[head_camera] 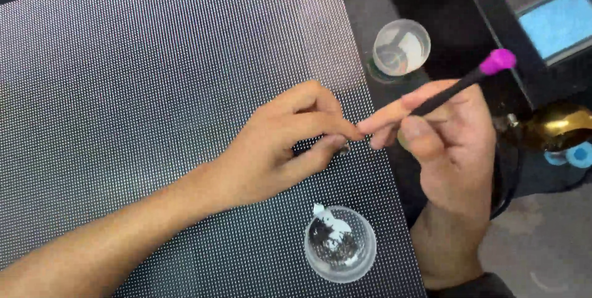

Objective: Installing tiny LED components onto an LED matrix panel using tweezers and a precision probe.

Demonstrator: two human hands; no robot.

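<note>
left hand (280,144) on dotted panel (154,88), thumb+index pinched at panel's 3 o'clock edge; can't tell what's betw them, too small. right hand (447,150) closed on black tool (453,91) w/ pink tip (497,61) pointing 2 o'clock. clear cup (340,244) w/ dark bits at 6, 2nd cup (401,47) at 1.

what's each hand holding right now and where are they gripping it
The right hand holds a black tool by its lower shaft. The left hand pinches at the panel; anything held is too small to tell.
</note>
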